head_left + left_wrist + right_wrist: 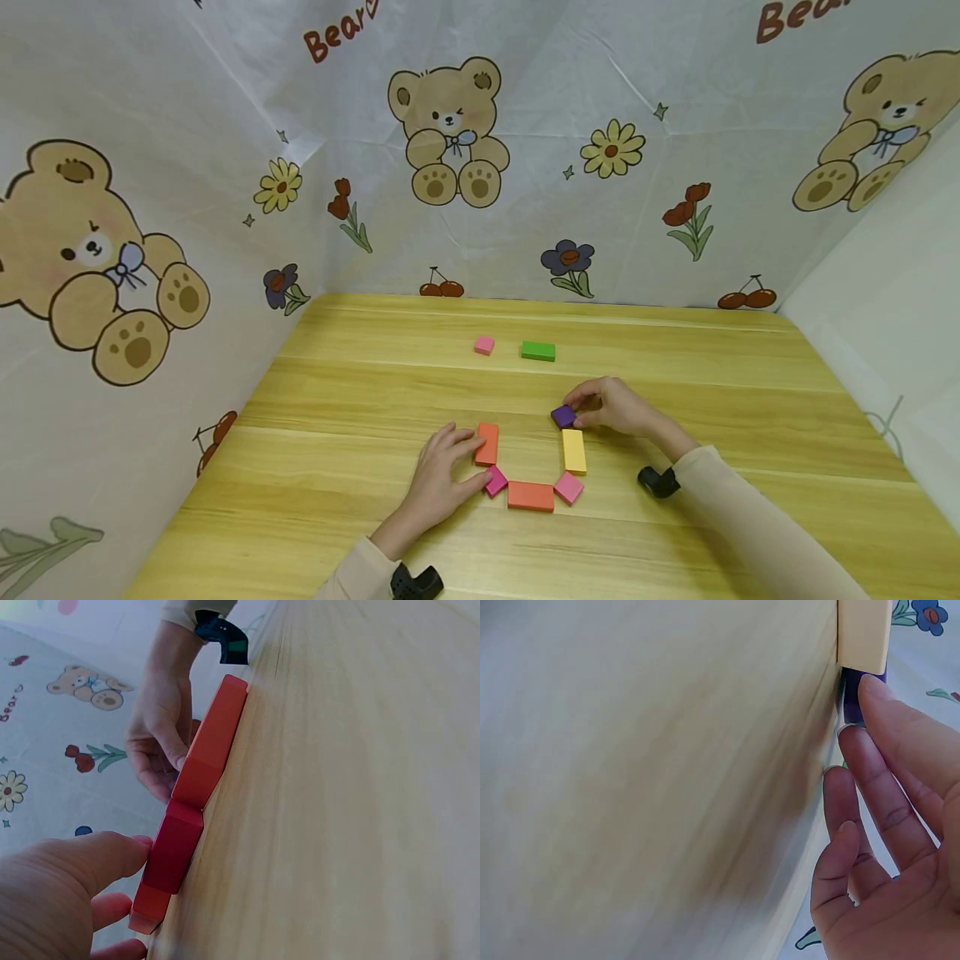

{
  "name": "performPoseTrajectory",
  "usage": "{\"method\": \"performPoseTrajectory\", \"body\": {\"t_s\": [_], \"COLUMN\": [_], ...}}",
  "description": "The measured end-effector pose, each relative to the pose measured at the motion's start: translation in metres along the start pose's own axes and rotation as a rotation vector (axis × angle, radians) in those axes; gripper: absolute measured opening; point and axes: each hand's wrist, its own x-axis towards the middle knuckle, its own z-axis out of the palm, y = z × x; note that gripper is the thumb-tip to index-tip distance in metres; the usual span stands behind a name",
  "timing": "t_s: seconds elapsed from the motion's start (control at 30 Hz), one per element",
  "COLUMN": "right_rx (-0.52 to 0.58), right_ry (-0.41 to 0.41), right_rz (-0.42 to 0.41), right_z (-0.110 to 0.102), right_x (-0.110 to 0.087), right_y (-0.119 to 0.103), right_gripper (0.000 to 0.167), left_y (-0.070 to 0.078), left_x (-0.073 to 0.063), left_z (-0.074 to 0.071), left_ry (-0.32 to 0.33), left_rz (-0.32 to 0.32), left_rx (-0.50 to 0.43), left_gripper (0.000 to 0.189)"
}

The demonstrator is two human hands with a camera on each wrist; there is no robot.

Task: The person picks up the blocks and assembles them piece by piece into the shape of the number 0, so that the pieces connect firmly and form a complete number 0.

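My right hand pinches a small purple block between thumb and fingers, at the far end of a yellow block. In the right wrist view the purple block sits right at the end of the yellow block. With fingers spread, my left hand has its thumb on a magenta block and its fingertips on an upright-running orange block. A second orange block lies crosswise in front, with a pink block at its right end. Together the blocks form a U.
Farther back on the wooden table lie a pink block and a green block. A cloth printed with bears hangs behind the table and along its left side. A white panel borders the right side.
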Motion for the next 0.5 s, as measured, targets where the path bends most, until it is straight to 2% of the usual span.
{"method": "performPoseTrajectory", "body": {"t_s": [0.5], "right_rx": [-0.015], "right_ry": [-0.009], "right_rz": [-0.017], "right_z": [0.0016], "right_x": [0.0011], "right_y": [-0.0008], "right_gripper": [0.029], "left_y": [0.0006], "left_x": [0.0008], "left_z": [-0.0002], "left_ry": [0.005], "left_rz": [0.002], "left_rx": [0.002], "left_gripper": [0.047]}}
